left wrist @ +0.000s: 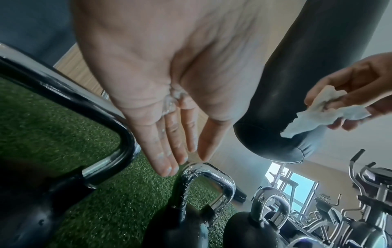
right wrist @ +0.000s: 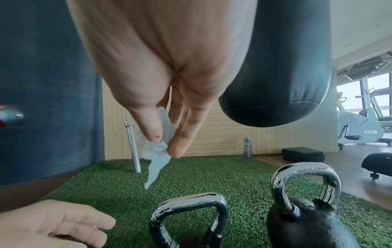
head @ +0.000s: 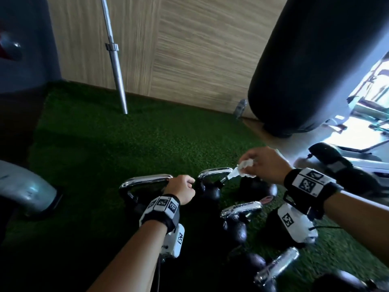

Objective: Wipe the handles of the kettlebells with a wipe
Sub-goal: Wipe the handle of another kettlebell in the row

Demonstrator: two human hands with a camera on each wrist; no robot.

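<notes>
Several black kettlebells with chrome handles stand on green turf (head: pixel 126 133). My left hand (head: pixel 183 189) hovers with straight fingers (left wrist: pixel 180 151) between the large handle (head: pixel 147 179) and the middle handle (head: pixel 214 171), holding nothing; its fingertips are just above the droplet-covered middle handle (left wrist: pixel 210 171). My right hand (head: pixel 261 163) pinches a crumpled white wipe (head: pixel 242 170) between thumb and fingers, just above the right end of that handle. The wipe (right wrist: pixel 157 166) dangles free in the right wrist view. A rounder wet handle (right wrist: pixel 305 169) stands to the right.
A black punching bag (head: pixel 315 60) hangs at the right, close above the kettlebells. A steel barbell (head: pixel 114 60) leans on the wood wall. A water bottle (head: pixel 241 107) stands by the wall. A chrome-handled dumbbell (head: pixel 277 264) lies near me. Exercise machines (right wrist: pixel 360 127) fill the far right.
</notes>
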